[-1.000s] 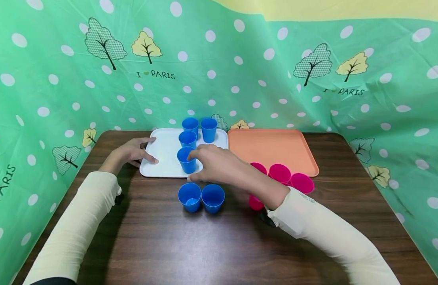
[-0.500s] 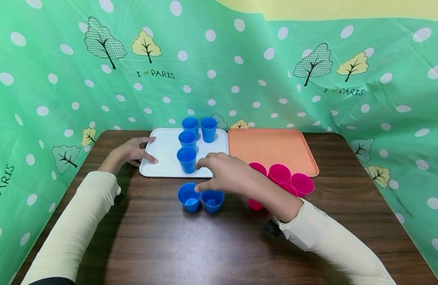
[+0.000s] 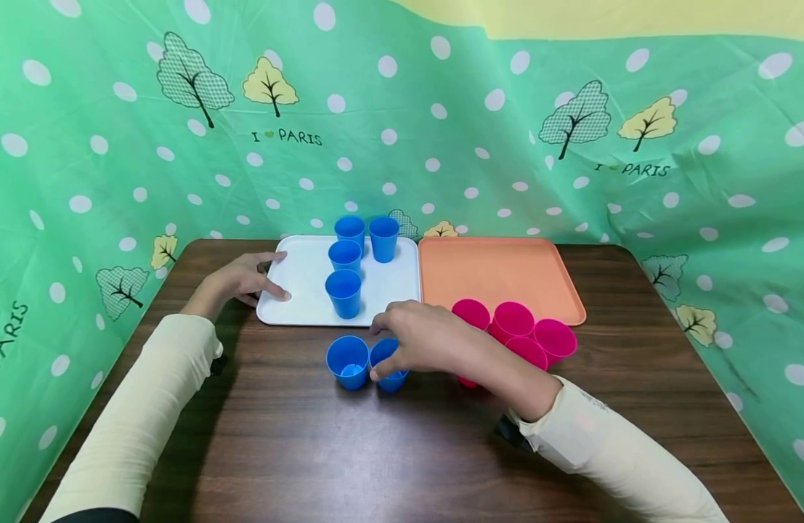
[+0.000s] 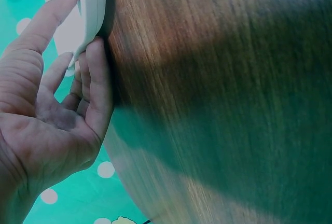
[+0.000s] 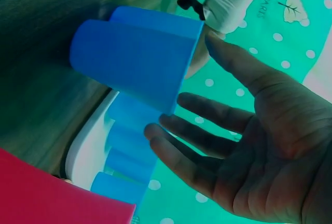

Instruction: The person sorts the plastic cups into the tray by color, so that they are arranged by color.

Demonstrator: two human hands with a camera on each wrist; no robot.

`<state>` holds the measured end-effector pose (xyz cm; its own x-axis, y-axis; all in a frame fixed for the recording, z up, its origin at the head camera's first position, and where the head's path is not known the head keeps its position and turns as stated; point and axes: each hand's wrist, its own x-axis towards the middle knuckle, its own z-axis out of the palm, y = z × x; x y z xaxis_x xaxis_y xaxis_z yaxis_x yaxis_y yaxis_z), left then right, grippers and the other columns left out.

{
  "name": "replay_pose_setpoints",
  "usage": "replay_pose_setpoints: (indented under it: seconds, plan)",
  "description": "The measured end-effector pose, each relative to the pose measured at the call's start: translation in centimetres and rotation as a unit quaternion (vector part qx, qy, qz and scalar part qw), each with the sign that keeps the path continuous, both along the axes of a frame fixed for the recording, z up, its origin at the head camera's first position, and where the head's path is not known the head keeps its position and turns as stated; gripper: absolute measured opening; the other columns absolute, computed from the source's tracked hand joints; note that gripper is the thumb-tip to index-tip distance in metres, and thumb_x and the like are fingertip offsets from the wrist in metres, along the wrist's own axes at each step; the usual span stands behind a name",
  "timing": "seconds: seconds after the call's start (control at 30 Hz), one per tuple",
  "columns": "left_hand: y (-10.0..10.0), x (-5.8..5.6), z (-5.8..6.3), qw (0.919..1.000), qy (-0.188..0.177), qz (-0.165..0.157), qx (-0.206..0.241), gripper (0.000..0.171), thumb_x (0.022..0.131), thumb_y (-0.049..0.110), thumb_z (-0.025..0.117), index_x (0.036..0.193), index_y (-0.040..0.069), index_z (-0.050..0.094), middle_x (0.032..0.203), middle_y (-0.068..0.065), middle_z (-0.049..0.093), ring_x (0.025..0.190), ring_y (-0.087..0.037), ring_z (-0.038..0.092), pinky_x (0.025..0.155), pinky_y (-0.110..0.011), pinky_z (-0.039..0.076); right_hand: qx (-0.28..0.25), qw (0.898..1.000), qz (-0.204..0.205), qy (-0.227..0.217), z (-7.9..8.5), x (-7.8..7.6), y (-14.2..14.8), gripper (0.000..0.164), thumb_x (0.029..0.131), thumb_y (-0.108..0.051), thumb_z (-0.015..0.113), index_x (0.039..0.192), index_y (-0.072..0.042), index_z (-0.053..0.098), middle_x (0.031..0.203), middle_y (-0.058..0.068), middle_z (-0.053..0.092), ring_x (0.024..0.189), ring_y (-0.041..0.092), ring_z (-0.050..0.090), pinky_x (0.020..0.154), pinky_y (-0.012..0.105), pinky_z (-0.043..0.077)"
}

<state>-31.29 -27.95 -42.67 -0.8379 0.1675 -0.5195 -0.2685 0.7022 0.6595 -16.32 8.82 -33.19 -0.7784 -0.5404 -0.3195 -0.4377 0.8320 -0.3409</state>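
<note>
Head: right hand [image 3: 423, 338] over the near-right blue tapered plastic cup [image 3: 392, 383]; gap to near edge of white rectangular plastic tray [image 3: 297, 306]. Left wrist: left hand [image 4: 62, 117] pinches tray's left rim. Right wrist: fingers spread, holding nothing.

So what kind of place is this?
Probably an indoor corner set up for tabletop work: a green dotted sheet hangs behind a wood-look table, with a white tray and blue cups on it.
</note>
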Motion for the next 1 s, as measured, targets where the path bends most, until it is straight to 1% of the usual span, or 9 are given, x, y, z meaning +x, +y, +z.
replay_pose_setpoints:
  seconds: [0.13,0.27,0.5,0.7,0.83,1.0]
  plan:
    - [0.0,0.1,-0.2,1.0000,0.002,-0.001,0.000,0.118,0.093,0.020,0.095,0.183,0.020,0.018,0.174,-0.040,0.027,0.138,-0.050,0.064,0.108,-0.061,0.063,0.001,1.000,-0.003,-0.020,-0.5,0.2,0.0,0.075,0.084,-0.045,0.101,0.148,-0.018,0.075,0.133,0.006,0.077,0.121,0.024,0.071,0.086,0.043,0.069]
    - [0.1,0.2,-0.5,1.0000,0.003,-0.001,0.000,0.119,0.092,0.021,0.096,0.183,0.020,0.019,0.173,-0.040,0.028,0.137,-0.048,0.064,0.106,-0.060,0.064,0.001,0.999,-0.006,-0.032,-0.7,0.3,0.0,0.075,0.082,-0.041,0.103,0.148,-0.019,0.075,0.135,0.006,0.078,0.125,0.026,0.072,0.086,0.044,0.070]
    - [0.1,0.2,-0.5,1.0000,0.005,-0.001,0.001,0.119,0.092,0.021,0.096,0.183,0.021,0.019,0.175,-0.040,0.026,0.139,-0.050,0.062,0.106,-0.060,0.064,0.006,1.000,0.002,-0.028,-0.6,0.4,0.1,0.077,0.081,-0.037,0.104,0.149,-0.017,0.074,0.134,0.006,0.078,0.124,0.027,0.073,0.088,0.045,0.070]
    - [0.0,0.1,-0.6,1.0000,0.005,-0.003,-0.001,0.119,0.092,0.022,0.096,0.183,0.021,0.019,0.175,-0.040,0.026,0.140,-0.050,0.061,0.105,-0.061,0.065,0.004,1.000,0.014,-0.024,-0.5,0.4,0.2,0.073,0.084,-0.031,0.102,0.150,-0.017,0.074,0.134,0.007,0.078,0.126,0.027,0.073,0.089,0.044,0.071]
    - [0.1,0.2,-0.3,1.0000,0.001,0.001,0.001,0.120,0.093,0.020,0.096,0.183,0.021,0.018,0.178,-0.041,0.022,0.143,-0.052,0.061,0.108,-0.062,0.063,0.005,1.000,0.020,-0.023,-0.2,0.2,0.2,0.073,0.086,-0.030,0.101,0.151,-0.016,0.073,0.136,0.008,0.077,0.127,0.028,0.073,0.091,0.045,0.071]
    - [0.1,0.1,0.0,0.9999,-0.009,0.006,0.008,0.119,0.094,0.019,0.095,0.183,0.021,0.016,0.179,-0.040,0.018,0.147,-0.054,0.058,0.113,-0.064,0.060,0.017,1.000,0.019,-0.013,0.6,-0.1,0.1,0.072,0.087,-0.031,0.101,0.151,-0.016,0.072,0.136,0.008,0.076,0.127,0.028,0.072,0.091,0.046,0.071]
